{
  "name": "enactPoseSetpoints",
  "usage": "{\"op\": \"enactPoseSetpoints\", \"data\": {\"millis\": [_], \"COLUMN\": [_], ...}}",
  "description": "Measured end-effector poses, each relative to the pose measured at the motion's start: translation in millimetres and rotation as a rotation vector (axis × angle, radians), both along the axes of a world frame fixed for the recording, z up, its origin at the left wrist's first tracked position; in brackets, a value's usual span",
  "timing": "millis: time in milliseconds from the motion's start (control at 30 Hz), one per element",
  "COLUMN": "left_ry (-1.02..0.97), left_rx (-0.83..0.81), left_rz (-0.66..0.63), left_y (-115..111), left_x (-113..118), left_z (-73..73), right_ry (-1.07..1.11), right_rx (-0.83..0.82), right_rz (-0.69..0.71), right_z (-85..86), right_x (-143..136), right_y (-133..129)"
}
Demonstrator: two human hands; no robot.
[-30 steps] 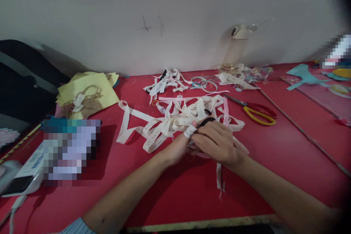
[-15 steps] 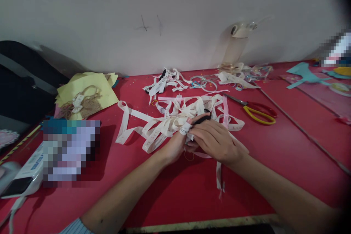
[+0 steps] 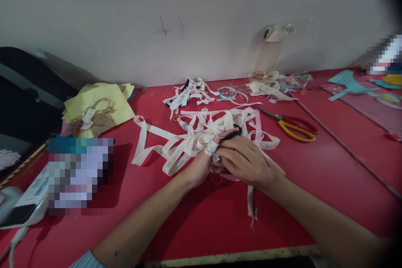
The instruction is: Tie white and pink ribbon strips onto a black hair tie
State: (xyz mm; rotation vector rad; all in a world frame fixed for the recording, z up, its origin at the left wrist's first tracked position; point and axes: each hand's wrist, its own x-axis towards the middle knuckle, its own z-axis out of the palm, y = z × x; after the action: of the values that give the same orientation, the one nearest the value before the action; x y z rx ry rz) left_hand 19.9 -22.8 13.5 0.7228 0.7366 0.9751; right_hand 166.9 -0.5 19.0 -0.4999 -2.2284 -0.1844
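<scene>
My left hand (image 3: 203,163) and my right hand (image 3: 246,157) meet over the red table, in front of a tangled heap of white printed ribbon (image 3: 177,157). A piece of the white ribbon is wrapped round my left thumb, and my left fingers are mostly hidden. My right fingers are curled against the left hand, closed on the ribbon there. Black scissors (image 3: 234,132) show at the top of the hands; which hand bears them is unclear. A pink ribbon (image 3: 258,127) lies behind my right hand. Below it hangs a ribbon end (image 3: 250,203).
Yellow-and-red-handled scissors (image 3: 297,130) lie to the right. Further back are ribbon scraps (image 3: 188,94), clear rings (image 3: 239,97) and a pump bottle (image 3: 271,52). Yellow paper (image 3: 121,106) with twine (image 3: 100,119) is at left, near a white device (image 3: 34,194) with a cable.
My right fingers have shifted very slightly against the left hand. Otherwise the hands and ribbons stay almost the same.
</scene>
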Motion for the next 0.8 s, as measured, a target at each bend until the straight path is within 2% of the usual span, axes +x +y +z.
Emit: {"op": "enactPoseSetpoints", "data": {"millis": [100,233,367,500,633,800], "left_ry": [0.013,-0.014,-0.002,0.036,0.014,0.01], "left_rx": [0.005,0.05,0.071,0.103,0.117,0.166], "left_rz": [0.007,-0.059,-0.076,-0.064,-0.071,0.0], "left_y": [-0.7,-2.9,-6.5,-8.7,-7.8,-4.8], "left_x": [1.2,3.3,5.1,5.4,3.6,1.2], "left_z": [-1.1,-0.5,5.0,10.4,13.0,13.9], "right_ry": [0.026,0.038,-0.027,-0.05,-0.051,0.004], "right_rx": [0.015,0.032,0.109,0.108,0.066,0.006], "right_rz": [-0.016,-0.053,0.002,-0.003,0.015,-0.008], "right_z": [0.6,5.0,12.4,16.1,11.1,0.0], "right_x": [-1.0,-1.3,1.8,6.0,6.1,0.9], "right_y": [-0.6,-0.7,-0.8,-2.9,-4.6,-3.1]}}
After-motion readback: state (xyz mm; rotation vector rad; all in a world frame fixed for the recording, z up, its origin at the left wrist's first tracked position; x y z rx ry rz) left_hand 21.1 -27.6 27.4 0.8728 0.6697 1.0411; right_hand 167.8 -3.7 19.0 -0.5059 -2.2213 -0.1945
